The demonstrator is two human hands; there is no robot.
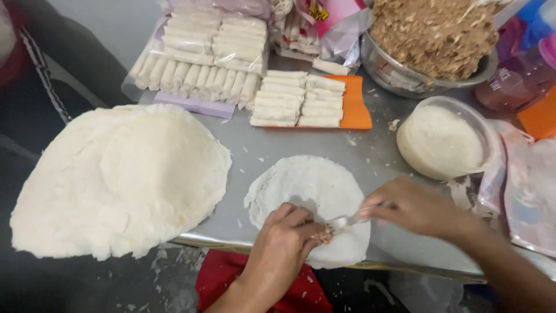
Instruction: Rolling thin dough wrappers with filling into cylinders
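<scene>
One wrapper point(315, 194), lower centre of the desk point(376, 159), getting filling point(323, 235).
Right hand point(420, 207) is clamping a fork point(347, 221); left hand point(284, 243) is pinching filling; thin wrapper risks tearing, filling spilling off the near edge.

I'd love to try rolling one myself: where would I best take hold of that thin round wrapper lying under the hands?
Probably the wrapper is best taken by its near edge, from the person's side: it lies flat, and the left hand and fork put filling there.
</scene>
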